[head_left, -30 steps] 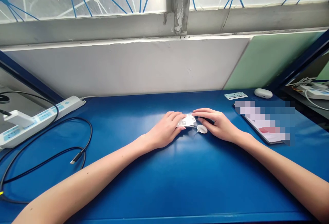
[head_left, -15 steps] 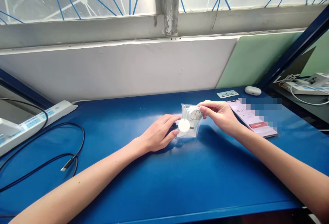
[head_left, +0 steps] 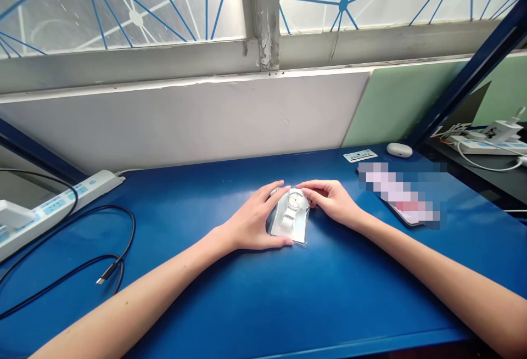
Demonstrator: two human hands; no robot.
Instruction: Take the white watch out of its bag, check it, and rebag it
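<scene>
A white wristwatch (head_left: 295,201) with a round pale dial lies flat on the blue table, its strap pointing toward me. Around or under it is a clear plastic bag (head_left: 303,233) with a whitish sheet; how they overlap is hard to make out. My left hand (head_left: 257,219) is spread around the bag's left side, with the fingers at its top edge and the thumb along its bottom edge. From the right, my right hand (head_left: 331,200) pinches at the upper right edge of the watch and bag; its fingertips are partly hidden.
A phone (head_left: 405,217), partly blurred out, lies right of my right hand. Behind it are a small card (head_left: 360,156) and a white earbud case (head_left: 399,150). A white power strip (head_left: 61,202) and black cable (head_left: 130,233) occupy the left side. A wall closes off the back.
The bagged watch has come down from a raised, tilted position to lie flat, slightly nearer and to the left. My left hand has spread around it; my right hand has followed it leftward.
</scene>
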